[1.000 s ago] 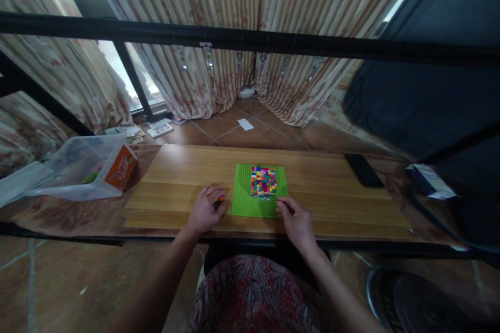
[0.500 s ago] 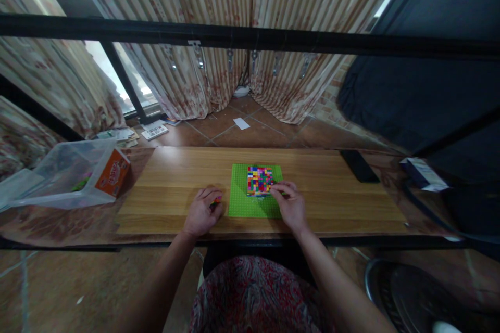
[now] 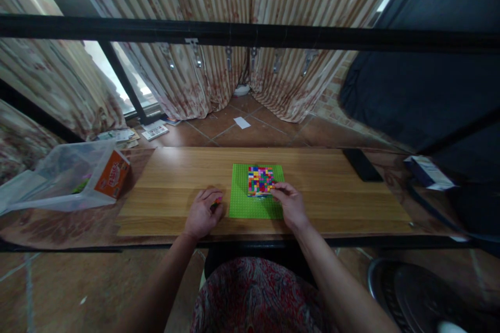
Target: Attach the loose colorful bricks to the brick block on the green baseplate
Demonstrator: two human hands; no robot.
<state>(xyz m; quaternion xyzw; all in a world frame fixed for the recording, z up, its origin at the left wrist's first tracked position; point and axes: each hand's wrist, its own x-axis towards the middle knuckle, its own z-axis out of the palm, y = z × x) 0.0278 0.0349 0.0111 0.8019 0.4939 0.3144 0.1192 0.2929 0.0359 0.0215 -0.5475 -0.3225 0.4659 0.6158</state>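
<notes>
A green studded baseplate (image 3: 244, 209) lies on the wooden board. Built up on it is a square block of small multicoloured toy bricks (image 3: 259, 180). My right hand (image 3: 291, 205) comes in from the right, thumb and forefinger pinched at the block's lower right corner. Anything between those fingertips is too small to make out. To the left of the baseplate, my left hand (image 3: 203, 213) rests on the board with curled fingers. A few loose toy bricks (image 3: 216, 201), pink and orange among them, show partly between its thumb and forefinger.
The wooden board (image 3: 167, 187) carries a black phone (image 3: 361, 165) at its right end. Left of it stands a clear plastic bin (image 3: 70, 171) with an orange label and something green inside. A blue and white packet (image 3: 429, 171) lies at right. A dark rail (image 3: 250, 35) crosses in front.
The view has shifted very slightly. My right fingertips stay at the block's lower right corner with barely any movement. My left hand keeps its place and its bricks.
</notes>
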